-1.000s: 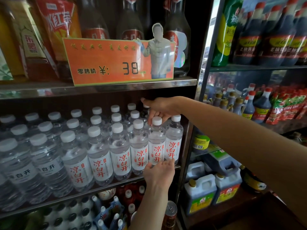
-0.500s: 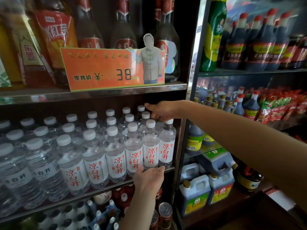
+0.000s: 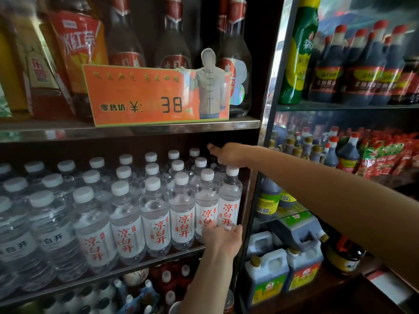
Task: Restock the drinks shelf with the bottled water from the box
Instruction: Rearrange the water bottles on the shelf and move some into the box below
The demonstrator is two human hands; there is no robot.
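Nearest, at about 6 o'clock in the head view, the left hand (image 3: 221, 239) comes up from below and rests its fingertips (image 3: 212, 226) against the lower labels of the two rightmost front water bottles (image 3: 229, 200), fingers spread and only lightly bent, pressing rather than wrapped round either one. Those bottles stand upright on the drinks shelf (image 3: 127, 271), at the right end of a tight front row of white-capped bottles with red lettering that runs off toward 9 o'clock, where bigger clear bottles with dark lettering stand. More rows of the same white caps fill the shelf behind them. Farther in, at about 1 o'clock from the left hand, the right hand (image 3: 229, 155) reaches in from 3 o'clock over the bottle tops, just behind the cap of the end bottle; its fingers are hidden behind the palm, so whether it grips anything I cannot tell. Above, at 12 o'clock, an orange price card (image 3: 145, 96) marked 38 stands on the upper shelf in front of dark glass bottles (image 3: 172, 48). At 3 o'clock, the neighbouring rack holds soy sauce bottles (image 3: 347, 152) and, lower, white jugs (image 3: 265, 275).
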